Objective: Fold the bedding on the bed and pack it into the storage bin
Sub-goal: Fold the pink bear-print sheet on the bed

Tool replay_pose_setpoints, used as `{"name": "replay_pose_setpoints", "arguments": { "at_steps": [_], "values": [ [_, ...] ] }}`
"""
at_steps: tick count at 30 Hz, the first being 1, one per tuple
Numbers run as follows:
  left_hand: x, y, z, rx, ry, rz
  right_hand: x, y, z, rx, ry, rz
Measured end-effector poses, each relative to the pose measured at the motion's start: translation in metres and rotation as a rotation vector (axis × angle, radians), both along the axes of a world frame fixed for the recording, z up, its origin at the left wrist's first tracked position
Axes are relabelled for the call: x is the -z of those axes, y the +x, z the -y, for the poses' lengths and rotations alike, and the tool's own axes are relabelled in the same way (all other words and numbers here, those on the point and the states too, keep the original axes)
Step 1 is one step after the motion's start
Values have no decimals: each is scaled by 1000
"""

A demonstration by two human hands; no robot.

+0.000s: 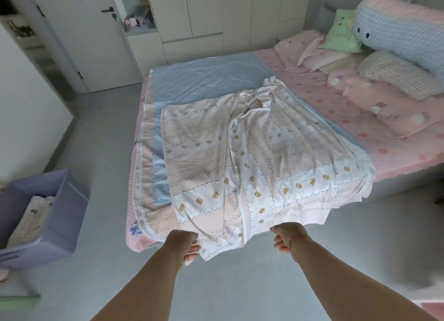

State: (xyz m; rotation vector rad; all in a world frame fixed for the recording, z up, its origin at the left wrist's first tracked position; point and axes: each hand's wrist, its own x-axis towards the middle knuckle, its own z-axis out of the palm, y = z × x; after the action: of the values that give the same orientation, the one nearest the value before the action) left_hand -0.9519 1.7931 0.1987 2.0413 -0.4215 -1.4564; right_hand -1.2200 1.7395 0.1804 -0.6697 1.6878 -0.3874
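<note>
fingers: both sets curled, pinching the near hem of the sheet [254,167]; left hand [186,245] on the left part of the hem, right hand [286,239] on the right part, a slack loop of hem sagging between them
sheet: bear-print, lies straight ahead of the fingers, running away from the person across the bed [336,104]; far end bunched to a narrow crumple, near end wide and hanging off the bed edge
long axis: near-to-far, roughly in line with both forearms
under it: blue quilt [204,80], spread flat
nearer hand: about equal, both at the hem
arms: both stretched forward, wrists level, hands apart
bin [69,215]: on the floor well to the left, open, one folded piece already inside
next (judgement): likely pull taut or carry the hem forward to the far end; the bunched far end needs flattening first
pillows [384,80]: at the head of the bed, right
</note>
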Motion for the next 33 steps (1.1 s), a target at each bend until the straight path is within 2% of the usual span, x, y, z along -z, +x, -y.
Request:
{"name": "replay_pose_setpoints", "arguments": {
  "at_steps": [10,16,24,33],
  "values": [
    [-24,-33,101,39,-122,-154,-23,-35,73,153,-24,121],
    [-30,-59,166,96,-162,-221,-28,-54,119,240,-66,112],
    [-20,-58,308,113,-195,-318,-24,-49,243,323,-78,103],
    [28,-50,437,30,-81,-240,8,-30,375,324,4,105]
  ]
}}
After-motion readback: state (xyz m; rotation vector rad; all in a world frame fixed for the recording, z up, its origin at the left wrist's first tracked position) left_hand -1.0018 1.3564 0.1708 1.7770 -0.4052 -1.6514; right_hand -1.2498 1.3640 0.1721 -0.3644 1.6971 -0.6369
